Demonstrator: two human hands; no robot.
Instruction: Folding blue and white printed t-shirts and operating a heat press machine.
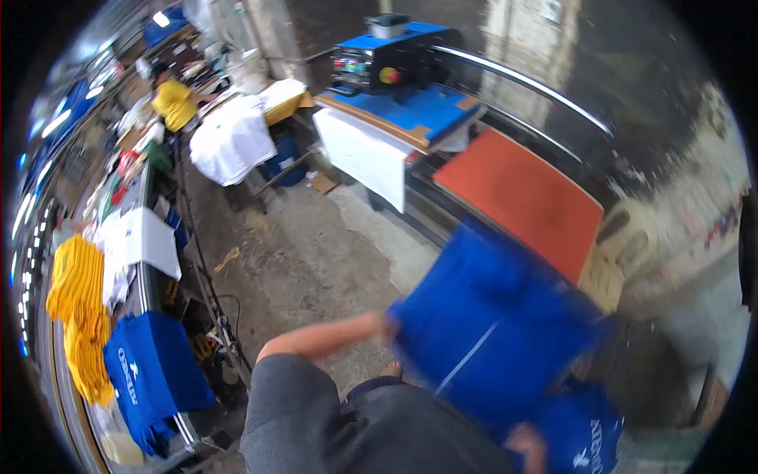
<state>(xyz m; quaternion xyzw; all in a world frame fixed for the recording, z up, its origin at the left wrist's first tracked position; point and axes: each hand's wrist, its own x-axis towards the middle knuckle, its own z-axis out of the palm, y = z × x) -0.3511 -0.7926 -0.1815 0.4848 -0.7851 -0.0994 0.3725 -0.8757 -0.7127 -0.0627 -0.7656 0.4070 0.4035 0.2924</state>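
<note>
A blue shirt (pixel 489 332) is held up mid-air in front of the body, just below the red pad (pixel 517 197) of the heat press (pixel 395 71). Its left edge is gripped by the left hand (pixel 388 325) (blurred, fingers closed on cloth as far as can be seen). The right hand (pixel 527 446) is seen low by a second blue shirt (pixel 588 438); finger state cannot be told. Yellow shirts (pixel 79 316) and blue shirts (pixel 150 371) are stacked on the long table (pixel 146 284) at left. A person in yellow (pixel 174 103) is seen far back.

Orange press pad (pixel 517 197) open ahead; blue cloth (pixel 489 332) blocks near side w/ folds.
</note>
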